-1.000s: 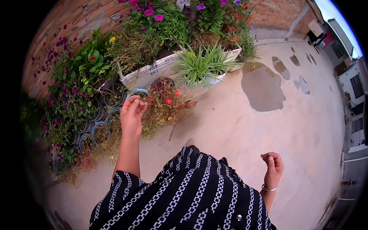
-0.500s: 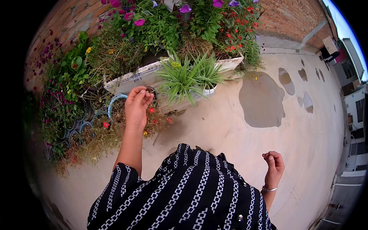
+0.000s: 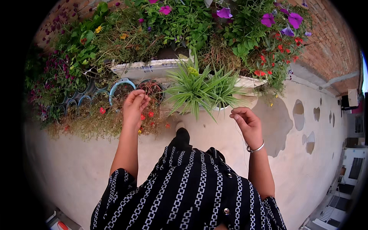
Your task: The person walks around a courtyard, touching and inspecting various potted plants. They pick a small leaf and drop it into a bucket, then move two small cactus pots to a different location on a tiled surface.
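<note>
My left hand [image 3: 135, 111] is raised in front of the flower bed, its thumb and fingertips pinched together. Whatever it may hold is too small to make out. Close behind it are a round pot with reddish stems [image 3: 153, 91] and a light blue pot rim [image 3: 119, 87]. My right hand [image 3: 248, 126], with a silver bangle [image 3: 256, 147] at the wrist, is also pinched, and its contents cannot be made out. Below its fingertips runs a faint thin line, either a thread or a floor crack. Between and beyond the hands grows a green-and-white spider plant [image 3: 197, 89] in white pots.
A long white planter [image 3: 147, 69] holds petunias [image 3: 224, 13] and other plants along the brick wall [image 3: 337, 50]. Several blue-rimmed pots [image 3: 84, 100] and dry, red-flowered plants [image 3: 103, 122] lie left. Puddles [image 3: 274, 130] mark the concrete floor [image 3: 214, 138] at right.
My right hand has risen up and leftward, level with the left hand and nearer the spider plant. The left hand stays pinched at nearly the same place. A foot now shows below the plants.
</note>
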Available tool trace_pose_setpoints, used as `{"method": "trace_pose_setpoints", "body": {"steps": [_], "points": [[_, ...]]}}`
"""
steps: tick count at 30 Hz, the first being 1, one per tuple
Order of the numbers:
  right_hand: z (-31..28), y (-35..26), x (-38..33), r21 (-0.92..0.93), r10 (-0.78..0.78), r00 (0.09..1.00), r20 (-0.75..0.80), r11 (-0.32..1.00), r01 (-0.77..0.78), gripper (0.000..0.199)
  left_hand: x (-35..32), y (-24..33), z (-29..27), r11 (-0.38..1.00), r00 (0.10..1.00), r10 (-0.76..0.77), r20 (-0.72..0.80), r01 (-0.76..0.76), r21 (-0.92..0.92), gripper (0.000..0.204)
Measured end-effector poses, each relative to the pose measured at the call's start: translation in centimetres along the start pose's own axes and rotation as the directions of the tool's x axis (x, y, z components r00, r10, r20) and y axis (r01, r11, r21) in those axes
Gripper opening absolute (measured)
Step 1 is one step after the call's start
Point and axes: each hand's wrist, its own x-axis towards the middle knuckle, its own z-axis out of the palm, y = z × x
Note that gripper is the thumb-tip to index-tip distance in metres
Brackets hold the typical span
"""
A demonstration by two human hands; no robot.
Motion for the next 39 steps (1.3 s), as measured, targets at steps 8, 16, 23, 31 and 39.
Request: {"method": "trace_pose_setpoints", "body": {"steps": [8, 16, 23, 31, 39], "points": [[6.3, 5.1, 19.5, -0.445, 0.005, 0.992, 0.123, 0.894, 0.051, 0.032, 12.3, -4.2, 1.8, 0.976, 0.985, -0.164, 0.046, 0.155, 0.151, 0.014], [11.3, 15.3, 30.0, -0.829, -0.011, 0.946, 0.325, 0.478, 0.29, 0.039, 16.9, -13.5, -0.4, 0.887, 0.948, -0.291, 0.125, 0.218, 0.408, 0.013], [10.8, 16.8, 29.6, -0.778, 0.018, 0.967, 0.254, 0.598, 0.194, 0.022, 17.9, -17.7, 1.0, 0.776, 0.975, -0.168, 0.143, 0.042, 0.63, 0.015], [10.4, 15.0, 28.6, -0.343, 0.028, 0.999, -0.017, 0.939, -0.033, 0.014, 23.4, -16.3, 7.6, 0.426, 0.859, 0.346, 0.378, -0.502, 0.752, 0.026], [16.6, 19.8, 32.1, -0.932, 0.529, 0.802, 0.277, 0.353, 0.089, 0.021, 25.8, -19.5, 4.6, 0.317, 0.92, -0.269, 0.284, -0.194, 0.928, 0.033]]}}
